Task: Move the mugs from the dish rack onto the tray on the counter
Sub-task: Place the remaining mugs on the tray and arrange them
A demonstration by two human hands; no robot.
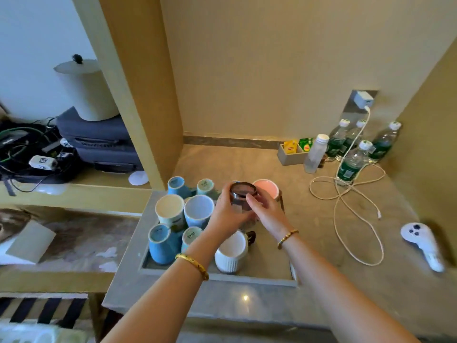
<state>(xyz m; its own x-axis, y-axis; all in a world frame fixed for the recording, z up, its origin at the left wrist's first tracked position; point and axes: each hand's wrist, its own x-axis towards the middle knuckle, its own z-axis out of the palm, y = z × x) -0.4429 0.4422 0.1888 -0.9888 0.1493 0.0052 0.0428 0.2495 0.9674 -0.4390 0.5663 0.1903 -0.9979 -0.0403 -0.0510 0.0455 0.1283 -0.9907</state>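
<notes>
A grey tray point(217, 277) lies on the counter and holds several mugs. Blue and pale mugs, such as the blue mug point(160, 246) and the cream mug point(170, 210), crowd its left half, some upside down. A white ribbed mug point(231, 253) stands near the front, and a pink-lined mug point(267, 189) at the back. Above the tray's middle, both hands hold a dark smoky glass mug point(242, 196): my left hand point(227, 214) wraps its left side and my right hand point(265, 210) touches its right side. No dish rack is in view.
Right of the tray lie a looped white charging cable point(346, 194) and a white controller point(422, 243). Water bottles point(351, 162) and a tea bag box point(291, 152) stand at the back right. A wooden partition point(148, 95) rises left of the counter.
</notes>
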